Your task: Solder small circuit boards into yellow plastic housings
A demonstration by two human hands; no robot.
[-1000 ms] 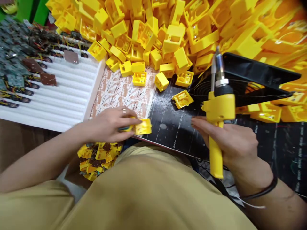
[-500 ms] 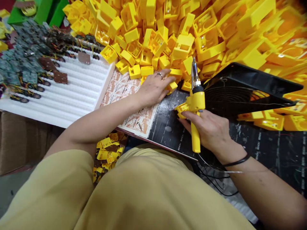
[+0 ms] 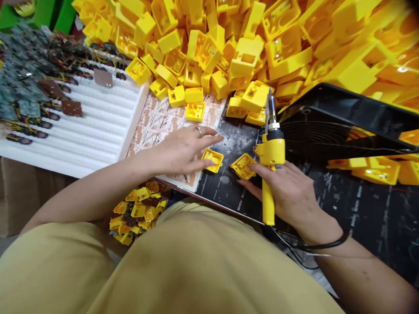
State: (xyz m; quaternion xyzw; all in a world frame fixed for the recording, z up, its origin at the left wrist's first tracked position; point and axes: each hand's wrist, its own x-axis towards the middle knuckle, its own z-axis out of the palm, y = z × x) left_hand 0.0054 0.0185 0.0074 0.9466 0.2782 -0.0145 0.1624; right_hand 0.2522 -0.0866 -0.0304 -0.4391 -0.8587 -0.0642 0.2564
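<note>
A yellow soldering gun (image 3: 274, 150) is held in the right hand (image 3: 293, 187), with the fingers clamped on it; its metal tip is pointed up and away from the body, and its handle is directed down toward the near edge of the surface (image 3: 225, 194). By the thumb of this same hand a yellow case, the right case (image 3: 241, 165), is partly covered, and it is seen tilted with its open side up. The left hand (image 3: 183, 148) is stretched over the surface, and its fingers are spread apart. Under its thumb the left case (image 3: 214, 157) is placed, also with the open side up; whether it is touched by the thumb cannot be told. Both cases are situated near each other, between the two hands. Behind them a large pile (image 3: 206, 48) of yellow cases is heaped. To the right of the gun a black fan (image 3: 356, 109) is found. At the left, a patterned sheet (image 3: 153, 124) is laid on the surface, and beside it a ridged white tray (image 3: 108, 126) is seen, partly covered by wired parts (image 3: 19, 96) and brown boards (image 3: 72, 107).
</note>
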